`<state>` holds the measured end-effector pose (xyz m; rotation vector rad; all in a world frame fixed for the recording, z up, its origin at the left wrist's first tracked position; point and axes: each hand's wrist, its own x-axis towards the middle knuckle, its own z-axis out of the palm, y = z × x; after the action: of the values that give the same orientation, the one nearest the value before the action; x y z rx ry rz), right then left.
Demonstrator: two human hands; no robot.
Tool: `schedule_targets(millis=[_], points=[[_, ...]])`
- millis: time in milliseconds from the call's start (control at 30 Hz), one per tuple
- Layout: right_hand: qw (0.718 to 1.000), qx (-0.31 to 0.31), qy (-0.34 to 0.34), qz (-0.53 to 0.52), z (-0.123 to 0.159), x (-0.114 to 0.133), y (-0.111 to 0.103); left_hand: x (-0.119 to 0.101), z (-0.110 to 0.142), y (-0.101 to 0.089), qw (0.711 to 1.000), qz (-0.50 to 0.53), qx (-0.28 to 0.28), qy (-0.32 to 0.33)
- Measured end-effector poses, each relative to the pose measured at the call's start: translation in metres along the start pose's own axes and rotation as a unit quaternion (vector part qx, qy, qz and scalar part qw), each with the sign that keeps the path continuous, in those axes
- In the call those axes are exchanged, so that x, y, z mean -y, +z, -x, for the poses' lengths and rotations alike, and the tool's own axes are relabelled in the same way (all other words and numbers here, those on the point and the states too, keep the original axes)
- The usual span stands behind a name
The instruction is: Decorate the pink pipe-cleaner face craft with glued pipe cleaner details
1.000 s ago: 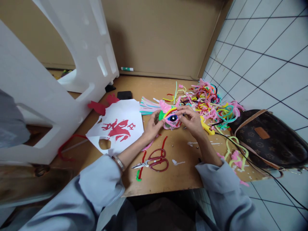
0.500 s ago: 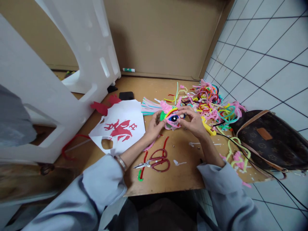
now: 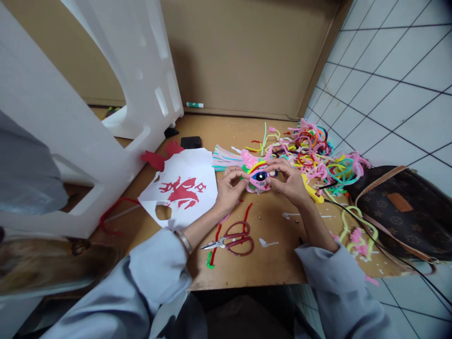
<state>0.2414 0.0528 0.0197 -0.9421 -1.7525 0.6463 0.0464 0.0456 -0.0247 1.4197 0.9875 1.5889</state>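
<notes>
Between both hands is a pipe-cleaner figure point(image 3: 253, 162) in pink, green and yellow, with a large shiny blue-black eye point(image 3: 261, 176). My left hand point(image 3: 231, 186) is closed in a pinch, thumb and forefinger together at the figure's left edge beside the eye. Around the right side of the eye, my right hand point(image 3: 287, 179) grips the figure between its thumb and fingers. My fingers hide parts of its edges. Closer to me, red-handled scissors point(image 3: 237, 238) lie across red pipe-cleaner pieces point(image 3: 216, 239).
Tangled pipe cleaners point(image 3: 314, 146) fill the back right. A yellow glue gun point(image 3: 313, 190) with a cord lies beside my right hand, near a brown bag point(image 3: 416, 202). At left are cut white paper point(image 3: 176, 169), a black phone point(image 3: 190, 142) and a white plastic panel point(image 3: 141, 94).
My left hand has shifted from holding the figure's left side to a fingertip pinch near the eye. My right hand keeps about the same hold. The whole view has shifted slightly.
</notes>
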Motion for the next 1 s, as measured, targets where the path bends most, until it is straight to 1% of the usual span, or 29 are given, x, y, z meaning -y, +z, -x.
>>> schedule_targets(millis=[133,233,333,433,867,1000], points=[[1.0,0.004,0.003,-0.005,0.0,0.0,0.0,-0.006,0.001,-0.001,1.0,-0.001,0.004,-0.018],[1.0,0.007,0.008,-0.008,0.0,0.001,0.0,-0.009,0.002,-0.002,1.0,-0.007,0.007,-0.014],[1.0,0.003,-0.002,-0.006,0.0,0.002,0.001,-0.011,0.004,-0.002,1.0,-0.011,0.013,-0.012],[1.0,0.0,-0.009,0.001,0.0,0.003,0.002,-0.013,0.004,-0.001,1.0,-0.026,0.007,-0.016],[1.0,0.003,0.001,0.013,0.001,0.003,0.003,-0.013,0.004,0.003,0.998,-0.067,-0.011,-0.001],[1.0,0.002,0.001,0.014,0.001,0.002,0.003,-0.014,0.004,0.003,0.998,-0.067,-0.015,-0.011]])
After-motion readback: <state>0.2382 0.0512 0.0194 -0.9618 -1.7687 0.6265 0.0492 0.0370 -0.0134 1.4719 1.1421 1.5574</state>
